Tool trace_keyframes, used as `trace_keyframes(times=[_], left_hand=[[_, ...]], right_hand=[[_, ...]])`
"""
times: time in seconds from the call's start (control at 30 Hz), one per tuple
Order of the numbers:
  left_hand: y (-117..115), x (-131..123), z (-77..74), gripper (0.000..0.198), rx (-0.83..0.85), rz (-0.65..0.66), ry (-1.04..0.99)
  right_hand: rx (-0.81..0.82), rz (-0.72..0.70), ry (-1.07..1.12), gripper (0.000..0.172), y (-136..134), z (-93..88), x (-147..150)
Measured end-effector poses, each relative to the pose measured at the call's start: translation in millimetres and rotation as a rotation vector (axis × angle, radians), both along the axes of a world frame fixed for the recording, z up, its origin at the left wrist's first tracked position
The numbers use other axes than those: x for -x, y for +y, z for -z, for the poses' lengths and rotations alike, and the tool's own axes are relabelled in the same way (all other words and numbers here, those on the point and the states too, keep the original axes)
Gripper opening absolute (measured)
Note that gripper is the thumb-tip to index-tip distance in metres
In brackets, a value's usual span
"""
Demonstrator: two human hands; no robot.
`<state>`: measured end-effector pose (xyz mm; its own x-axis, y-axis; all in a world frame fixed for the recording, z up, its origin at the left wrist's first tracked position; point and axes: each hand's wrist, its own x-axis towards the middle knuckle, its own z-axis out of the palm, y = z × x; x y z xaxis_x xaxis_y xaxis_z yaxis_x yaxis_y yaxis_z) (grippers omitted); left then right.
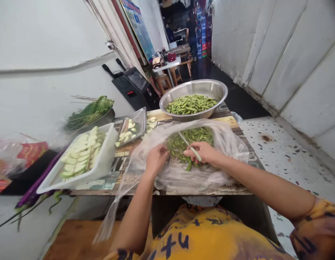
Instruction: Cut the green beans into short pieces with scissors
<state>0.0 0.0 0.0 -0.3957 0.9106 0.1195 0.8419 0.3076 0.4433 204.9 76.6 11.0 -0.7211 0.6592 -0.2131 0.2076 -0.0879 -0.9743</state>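
The right hand (204,151) is closing its fingers around a slim tool (195,153) with a pale green handle, its thin metal blade pointing up and away over the pile; whether it is a knife or a pair of scissors cannot be told. One green pod (188,167) is sticking out just below this hand. The left hand (156,159) is reaching into the same pile with its fingers curled down among the pods; whether it is pinching one is hidden. Both hands are working inside a clear plastic bag (227,144) that is lying open on the wooden table (232,122), and the heap of green pods (201,134) is sitting in the middle of that bag, between and just beyond the hands. Behind the bag, a wide steel bowl (194,86) is holding more pods. To the left, a white tray (104,164) is carrying pale green slices (81,151), with a small metal tray (142,115) just behind it and leafy greens (90,110) lying against the wall.
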Motion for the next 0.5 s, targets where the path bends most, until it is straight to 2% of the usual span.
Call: trace_keyframes(times=[0.1, 0.27, 0.5], left_hand=[[-1, 1, 2.5, 0.021, -0.064, -0.015, -0.116], [-2, -3, 5.6, 0.034, -0.206, -0.049, -0.472], [-6, -20, -6.1, 0.044, -0.296, -0.085, -0.714]], right_hand=[[-0.013, 0.002, -0.016, 0.044, 0, -0.2, 1], [-0.095, -0.068, -0.066, 0.044, 1, 8.3, 1], [-0.32, -0.161, -0.184, 0.046, 0, 10.6, -6]])
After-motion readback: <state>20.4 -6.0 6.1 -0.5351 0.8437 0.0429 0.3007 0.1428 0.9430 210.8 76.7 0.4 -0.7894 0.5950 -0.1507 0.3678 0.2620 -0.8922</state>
